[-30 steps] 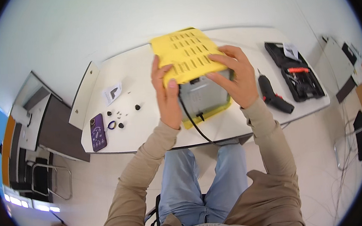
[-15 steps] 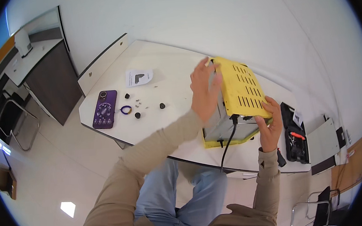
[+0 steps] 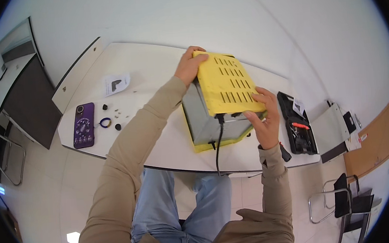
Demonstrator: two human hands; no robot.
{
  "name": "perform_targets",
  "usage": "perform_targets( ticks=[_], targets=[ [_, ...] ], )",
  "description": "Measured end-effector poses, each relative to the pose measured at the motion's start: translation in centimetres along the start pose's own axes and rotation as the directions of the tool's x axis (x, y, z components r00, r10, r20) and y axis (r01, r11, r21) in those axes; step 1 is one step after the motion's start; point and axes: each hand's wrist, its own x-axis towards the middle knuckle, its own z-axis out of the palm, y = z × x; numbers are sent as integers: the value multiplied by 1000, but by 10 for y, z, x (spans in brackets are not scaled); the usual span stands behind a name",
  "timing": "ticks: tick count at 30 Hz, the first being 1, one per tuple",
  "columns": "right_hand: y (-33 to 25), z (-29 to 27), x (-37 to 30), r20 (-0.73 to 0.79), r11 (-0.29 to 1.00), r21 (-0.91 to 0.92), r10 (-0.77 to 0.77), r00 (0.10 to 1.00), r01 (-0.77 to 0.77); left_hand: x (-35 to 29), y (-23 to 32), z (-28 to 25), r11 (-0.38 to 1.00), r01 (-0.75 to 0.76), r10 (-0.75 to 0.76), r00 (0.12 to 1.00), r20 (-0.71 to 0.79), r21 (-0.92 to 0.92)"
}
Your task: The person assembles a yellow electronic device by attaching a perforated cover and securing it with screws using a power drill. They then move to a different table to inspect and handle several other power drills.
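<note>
A boxy appliance with grey metal sides (image 3: 197, 114) stands on the white table, a yellow slotted panel (image 3: 228, 80) covering its upper face. My left hand (image 3: 190, 67) is closed around the panel's far left corner, thumb on top. At the near right corner, my right hand (image 3: 266, 118) grips the panel's edge, its fingers on the slotted face and thumb at the near side. From the near edge a black power cord (image 3: 219, 147) hangs down past the table's front. Yellow edging also shows along the bottom of the box.
Left on the table (image 3: 152, 51) lie a purple phone (image 3: 84, 125), a coiled band (image 3: 105, 123), black knobs (image 3: 118, 127), several small screws (image 3: 117, 113) and a paper sheet (image 3: 117, 84). To the right are an opened black tool case (image 3: 302, 138) and a black handle (image 3: 285, 153).
My left hand has gone from spread fingers beside the panel to a grip on its far left corner. My right hand keeps its hold. The whole view has shifted.
</note>
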Motion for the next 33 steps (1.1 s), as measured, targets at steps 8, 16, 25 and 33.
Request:
perform_targets(
  ticks=[8,16,25,33],
  targets=[
    [-4,1,5,-16,990,105,94,995,-91,2,3,-5,996,33,-31,999,-31,88],
    [1,2,2,-57,1000,11,25,998,-24,1,0,-3,1000,17,-17,998,-55,0],
    [-1,-7,1,46,997,69,36,998,-39,-5,-12,-10,997,-74,73,997,-26,-37],
    [7,-23,2,191,965,212,115,975,-155,-28,-26,1,993,-117,115,980,-160,0]
  ],
)
